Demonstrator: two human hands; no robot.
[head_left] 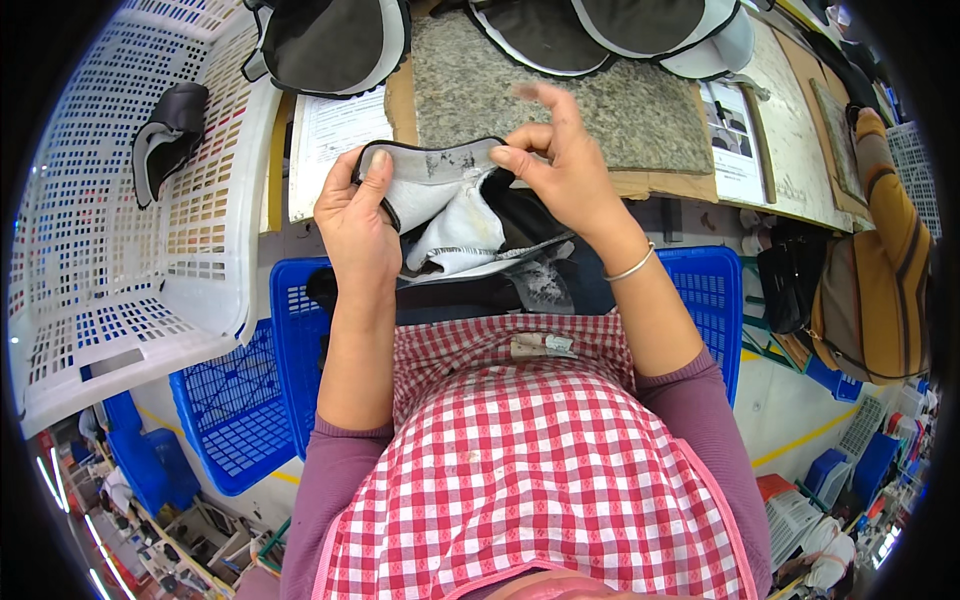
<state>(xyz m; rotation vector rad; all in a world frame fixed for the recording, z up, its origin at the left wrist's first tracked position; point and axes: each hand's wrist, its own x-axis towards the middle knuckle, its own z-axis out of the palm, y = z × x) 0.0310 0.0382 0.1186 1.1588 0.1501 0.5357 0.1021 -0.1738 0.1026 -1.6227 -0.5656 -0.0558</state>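
Observation:
A shoe upper (pixel 455 225), black outside with a white and grey lining, is stretched between my hands just in front of the table edge. Its lining faces up, and dark smudges mark the grey band along the black-trimmed rim. My left hand (pixel 362 215) pinches the rim's left end, thumb on top. At the right end of the same rim, my right hand (pixel 562 165) grips with thumb and bent fingers, its index finger raised and slightly blurred. The upper's lower part hangs over my lap, partly folded.
More dark, grey-edged uppers (pixel 330 45) lie along the table's far side, around a speckled stone slab (pixel 560 110). A white plastic basket (pixel 215 290) at left holds one black upper (pixel 172 135). Blue crates (pixel 700 290) stand below. Another person's striped sleeve (pixel 885 200) is at right.

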